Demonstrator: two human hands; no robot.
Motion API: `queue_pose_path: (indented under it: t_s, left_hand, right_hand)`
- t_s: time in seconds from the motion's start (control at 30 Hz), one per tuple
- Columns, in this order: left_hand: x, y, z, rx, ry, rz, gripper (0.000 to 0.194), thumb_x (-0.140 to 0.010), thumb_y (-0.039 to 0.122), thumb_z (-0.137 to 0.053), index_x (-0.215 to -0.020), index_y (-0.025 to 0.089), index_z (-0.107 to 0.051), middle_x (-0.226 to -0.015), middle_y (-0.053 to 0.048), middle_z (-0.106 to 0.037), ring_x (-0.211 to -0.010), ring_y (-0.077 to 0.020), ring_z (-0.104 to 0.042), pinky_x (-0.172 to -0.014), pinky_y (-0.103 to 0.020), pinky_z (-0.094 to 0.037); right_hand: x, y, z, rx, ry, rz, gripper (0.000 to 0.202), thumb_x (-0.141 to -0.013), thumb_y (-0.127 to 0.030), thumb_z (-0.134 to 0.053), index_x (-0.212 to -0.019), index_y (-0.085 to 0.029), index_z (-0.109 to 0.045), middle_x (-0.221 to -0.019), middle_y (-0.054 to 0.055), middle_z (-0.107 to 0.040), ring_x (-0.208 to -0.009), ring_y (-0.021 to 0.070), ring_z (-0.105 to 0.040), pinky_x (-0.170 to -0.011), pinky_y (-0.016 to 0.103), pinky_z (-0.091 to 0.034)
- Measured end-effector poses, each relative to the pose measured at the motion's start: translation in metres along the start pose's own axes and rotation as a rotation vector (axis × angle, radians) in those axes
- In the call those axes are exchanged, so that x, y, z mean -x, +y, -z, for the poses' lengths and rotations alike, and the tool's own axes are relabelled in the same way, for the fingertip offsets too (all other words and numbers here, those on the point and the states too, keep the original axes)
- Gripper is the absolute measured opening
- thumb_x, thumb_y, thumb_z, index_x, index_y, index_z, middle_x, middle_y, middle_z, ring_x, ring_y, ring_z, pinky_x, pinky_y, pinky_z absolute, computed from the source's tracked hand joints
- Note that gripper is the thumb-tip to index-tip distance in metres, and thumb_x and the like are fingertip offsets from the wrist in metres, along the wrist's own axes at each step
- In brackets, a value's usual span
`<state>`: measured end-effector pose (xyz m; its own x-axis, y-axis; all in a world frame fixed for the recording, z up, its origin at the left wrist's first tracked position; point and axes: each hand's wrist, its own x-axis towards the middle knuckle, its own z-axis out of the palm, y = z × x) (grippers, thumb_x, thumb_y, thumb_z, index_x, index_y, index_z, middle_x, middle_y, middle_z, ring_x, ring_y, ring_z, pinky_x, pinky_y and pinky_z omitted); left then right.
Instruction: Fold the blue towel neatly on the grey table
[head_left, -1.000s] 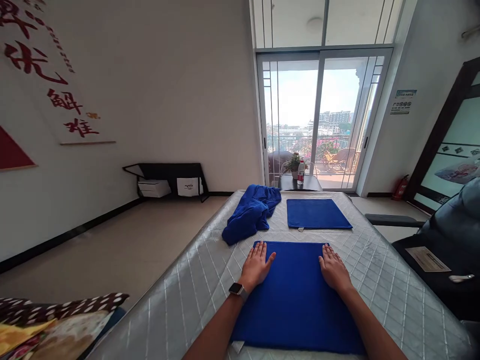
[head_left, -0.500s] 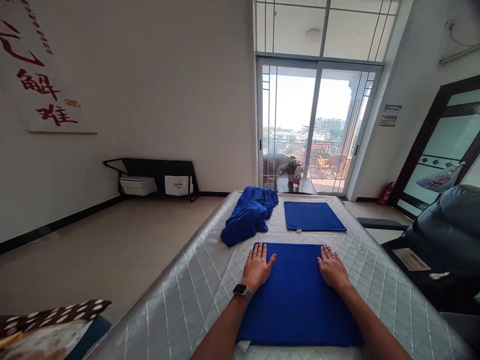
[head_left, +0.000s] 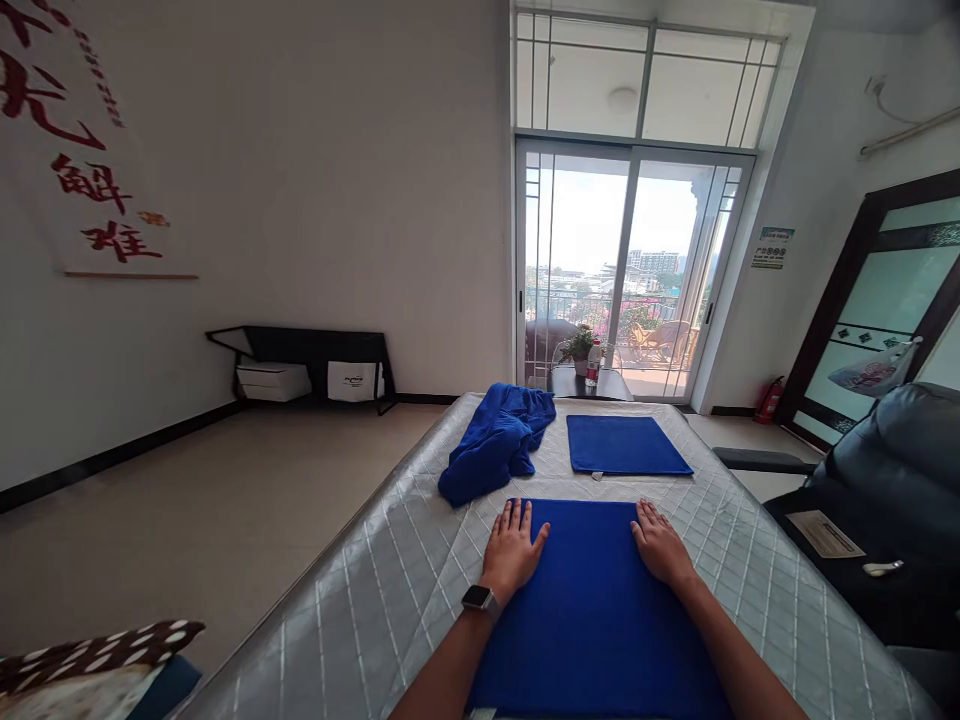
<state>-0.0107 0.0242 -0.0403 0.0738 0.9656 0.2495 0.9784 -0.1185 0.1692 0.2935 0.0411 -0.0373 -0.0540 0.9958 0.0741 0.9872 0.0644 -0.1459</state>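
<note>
A blue towel lies flat and smooth on the quilted mattress right before me. My left hand, a watch on its wrist, rests flat on the towel's far left corner with fingers stretched out. Across from it, my right hand lies palm down at the far right corner, fingers also extended. Beyond them a second blue towel is spread as a neat rectangle. To its left sits a crumpled heap of blue cloth. The near edge of the front towel runs to the bottom of the view.
A dark armchair stands along the bed's right side. At lower left are patterned pillows. Past the bed's far end, a small table bears a plant and a bottle. A black rack lies against the left wall.
The view has tilted up a little, so everything sits lower in the frame. Both hands stay flat on the towel's far corners, with hardly any shift.
</note>
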Motion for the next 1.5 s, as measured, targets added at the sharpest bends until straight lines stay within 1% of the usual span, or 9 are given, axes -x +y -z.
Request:
queue_pose_path:
  t_s: [0.3, 0.5, 0.6, 0.77, 0.87, 0.97, 1.07, 1.17, 1.5]
  left_hand:
    - [-0.001, 0.002, -0.004, -0.056, -0.023, 0.003, 0.078, -0.100, 0.063, -0.015, -0.153, 0.009, -0.036, -0.160, -0.019, -0.032, -0.149, -0.0328, -0.027, -0.118, -0.050, -0.029]
    - [-0.002, 0.009, 0.004, -0.144, 0.001, 0.056, 0.077, -0.100, 0.058, -0.018, -0.148, 0.003, -0.043, -0.154, -0.022, -0.042, -0.146, -0.0339, -0.033, -0.119, -0.050, -0.027]
    - [0.000, 0.039, 0.006, -0.147, 0.004, -0.070, 0.067, -0.102, 0.045, -0.018, -0.145, 0.002, -0.046, -0.152, -0.022, -0.045, -0.145, -0.0319, -0.036, -0.120, -0.048, -0.028]
    - [-0.008, 0.131, -0.014, 0.023, -0.009, -0.394, 0.059, -0.104, 0.038, -0.016, -0.148, 0.011, -0.044, -0.153, -0.016, -0.047, -0.145, -0.0253, -0.038, -0.119, -0.046, -0.031]
    - [-0.020, 0.177, -0.030, 0.141, -0.002, -0.441, 0.059, -0.104, 0.041, -0.017, -0.149, 0.012, -0.043, -0.153, -0.017, -0.046, -0.145, -0.0255, -0.037, -0.119, -0.046, -0.032]
    - [-0.030, 0.196, -0.042, 0.189, -0.027, -0.401, 0.061, -0.104, 0.041, -0.015, -0.150, 0.010, -0.040, -0.153, -0.017, -0.045, -0.146, -0.0250, -0.036, -0.120, -0.046, -0.030]
    - [-0.031, 0.189, -0.046, 0.165, -0.052, -0.354, 0.064, -0.104, 0.045, -0.011, -0.153, 0.012, -0.035, -0.156, -0.014, -0.042, -0.148, -0.0241, -0.030, -0.121, -0.047, -0.027]
    - [-0.026, 0.166, -0.040, 0.126, -0.074, -0.299, 0.072, -0.102, 0.054, -0.007, -0.154, 0.011, -0.034, -0.159, -0.013, -0.037, -0.150, -0.0239, -0.024, -0.123, -0.045, -0.024]
    - [-0.014, 0.037, -0.001, -0.024, -0.109, -0.039, 0.086, -0.099, 0.064, -0.002, -0.153, 0.005, -0.032, -0.161, -0.016, -0.031, -0.151, -0.0253, -0.024, -0.123, -0.043, -0.021]
  right_hand:
    - [0.001, 0.004, 0.002, -0.023, 0.009, 0.014, 0.064, -0.100, -0.037, -0.020, -0.156, -0.007, -0.024, -0.164, 0.012, -0.022, -0.152, 0.0188, -0.016, -0.122, 0.038, -0.013]
    - [0.000, 0.007, -0.001, -0.054, 0.019, 0.007, 0.064, -0.100, -0.037, -0.019, -0.156, -0.007, -0.025, -0.164, 0.011, -0.022, -0.152, 0.0190, -0.015, -0.122, 0.037, -0.012]
    - [-0.002, 0.008, -0.004, -0.060, 0.024, 0.004, 0.064, -0.100, -0.037, -0.020, -0.156, -0.007, -0.025, -0.164, 0.010, -0.022, -0.152, 0.0193, -0.014, -0.123, 0.038, -0.012]
    - [-0.002, 0.011, -0.007, -0.059, 0.029, 0.018, 0.063, -0.099, -0.035, -0.021, -0.156, -0.006, -0.024, -0.164, 0.012, -0.022, -0.152, 0.0202, -0.014, -0.122, 0.039, -0.013]
    - [0.000, 0.014, -0.008, -0.035, 0.019, 0.040, 0.062, -0.097, -0.026, -0.024, -0.156, -0.008, -0.025, -0.164, 0.010, -0.019, -0.152, 0.0188, -0.012, -0.123, 0.036, -0.012]
    - [0.001, 0.016, -0.008, -0.006, 0.013, 0.054, 0.063, -0.094, -0.021, -0.025, -0.156, -0.010, -0.027, -0.165, 0.007, -0.019, -0.152, 0.0187, -0.012, -0.123, 0.035, -0.011]
    - [0.000, 0.015, -0.008, -0.002, 0.026, 0.054, 0.062, -0.096, -0.025, -0.023, -0.156, -0.008, -0.025, -0.164, 0.009, -0.020, -0.152, 0.0198, -0.013, -0.123, 0.036, -0.013]
    - [-0.002, 0.013, -0.007, -0.013, 0.040, 0.046, 0.063, -0.098, -0.031, -0.020, -0.155, -0.005, -0.025, -0.164, 0.011, -0.022, -0.152, 0.0206, -0.014, -0.122, 0.038, -0.014]
    - [-0.005, 0.012, -0.012, -0.015, 0.049, 0.035, 0.064, -0.099, -0.034, -0.019, -0.155, -0.005, -0.027, -0.164, 0.011, -0.021, -0.152, 0.0214, -0.015, -0.122, 0.040, -0.014]
